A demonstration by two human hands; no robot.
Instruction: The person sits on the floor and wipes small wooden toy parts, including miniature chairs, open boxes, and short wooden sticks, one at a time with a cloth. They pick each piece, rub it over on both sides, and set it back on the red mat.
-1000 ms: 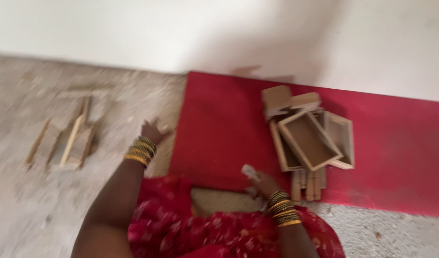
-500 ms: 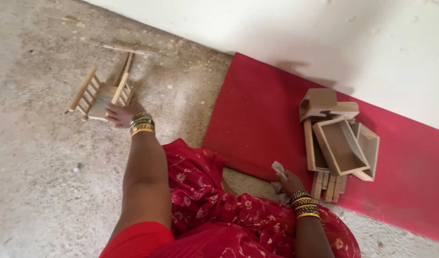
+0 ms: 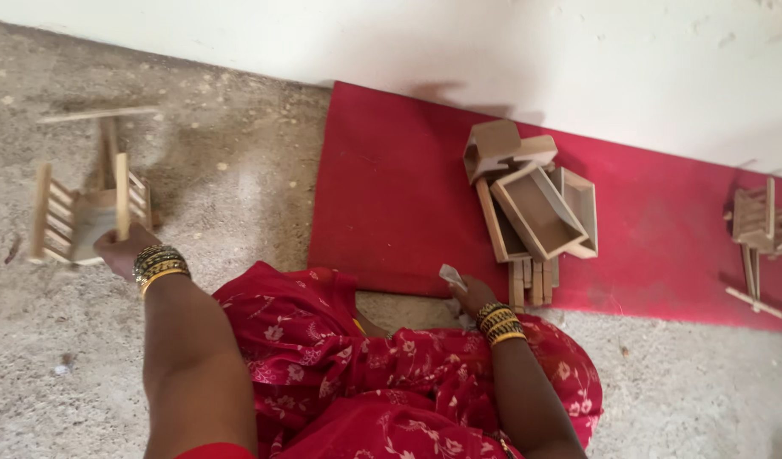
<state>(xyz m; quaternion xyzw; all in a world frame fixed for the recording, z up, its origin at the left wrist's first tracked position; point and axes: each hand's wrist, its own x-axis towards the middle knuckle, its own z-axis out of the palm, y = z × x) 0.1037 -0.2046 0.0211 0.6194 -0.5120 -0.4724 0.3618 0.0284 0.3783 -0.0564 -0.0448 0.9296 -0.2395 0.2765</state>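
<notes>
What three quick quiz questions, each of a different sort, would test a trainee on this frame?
1. True or false: the left hand grips the small slatted wooden frame on the bare concrete floor.
2. Where does the stack of open wooden box frames lie? A) on the red floor mat B) on the concrete C) on the person's lap
3. Fill in: the right hand holds a small pale ____ at the mat's near edge.

Key: 1 true; 2 A; 3 scrap, its kind too small to tell.
</notes>
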